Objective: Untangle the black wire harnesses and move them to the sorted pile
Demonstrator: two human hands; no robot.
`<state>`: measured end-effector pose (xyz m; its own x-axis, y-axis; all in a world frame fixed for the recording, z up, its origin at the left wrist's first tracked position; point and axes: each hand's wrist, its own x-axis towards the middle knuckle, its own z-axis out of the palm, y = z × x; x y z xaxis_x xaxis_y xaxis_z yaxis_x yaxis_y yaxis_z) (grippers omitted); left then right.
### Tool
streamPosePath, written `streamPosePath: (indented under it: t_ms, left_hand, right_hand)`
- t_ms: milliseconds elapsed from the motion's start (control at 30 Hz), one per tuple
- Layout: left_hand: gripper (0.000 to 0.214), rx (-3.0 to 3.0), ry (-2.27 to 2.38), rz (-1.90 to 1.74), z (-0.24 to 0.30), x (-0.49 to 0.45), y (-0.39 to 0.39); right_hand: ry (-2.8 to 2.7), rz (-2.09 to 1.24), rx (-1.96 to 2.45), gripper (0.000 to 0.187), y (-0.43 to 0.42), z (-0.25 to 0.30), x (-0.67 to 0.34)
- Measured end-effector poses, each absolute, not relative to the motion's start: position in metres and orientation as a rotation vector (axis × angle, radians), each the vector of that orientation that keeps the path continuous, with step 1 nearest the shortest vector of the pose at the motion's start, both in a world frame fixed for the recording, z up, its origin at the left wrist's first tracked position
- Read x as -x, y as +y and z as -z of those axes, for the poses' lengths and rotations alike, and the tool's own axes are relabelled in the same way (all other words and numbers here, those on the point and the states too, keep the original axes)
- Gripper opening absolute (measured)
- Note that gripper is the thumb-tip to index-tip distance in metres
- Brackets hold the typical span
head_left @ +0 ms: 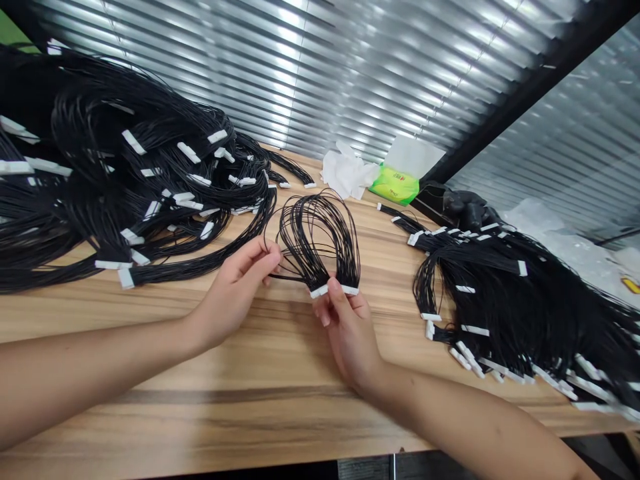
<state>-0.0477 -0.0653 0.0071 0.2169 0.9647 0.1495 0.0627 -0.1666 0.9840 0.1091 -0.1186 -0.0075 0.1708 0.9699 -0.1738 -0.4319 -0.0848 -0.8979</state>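
Note:
A looped black wire harness (316, 237) with two white connectors (334, 291) lies on the wooden table (210, 373) between my hands. My right hand (347, 327) is closed on the white connectors at the loop's lower end. My left hand (240, 283) pinches the black wires at the loop's left side with its fingertips.
A big heap of black harnesses with white connectors (110, 180) fills the left back. Another pile (525, 307) lies at the right. White tissues (347, 173) and a green packet (395, 185) sit by the blinds (320, 60). A black object (467, 207) rests behind the right pile.

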Motion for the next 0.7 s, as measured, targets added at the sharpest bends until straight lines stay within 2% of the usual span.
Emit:
streamPosePath:
  t_ms: [133, 367, 700]
  left_hand:
    - [0.027, -1.614, 1.139, -1.096, -0.004, 0.048, -0.060]
    - [0.020, -1.710, 1.075, -0.992, 0.003, 0.048, -0.057]
    - [0.033, -1.197, 0.977, -1.333, 0.001, 0.046, -0.054]
  right_hand:
    - [-0.565, -1.305, 1.009, 0.030, -0.118, 0.005, -0.108]
    - [-0.571, -1.356, 0.971, 0.029, -0.121, 0.007, -0.108]
    - [-0.666, -1.602, 0.882, 0.027, -0.130, 0.004, -0.105]
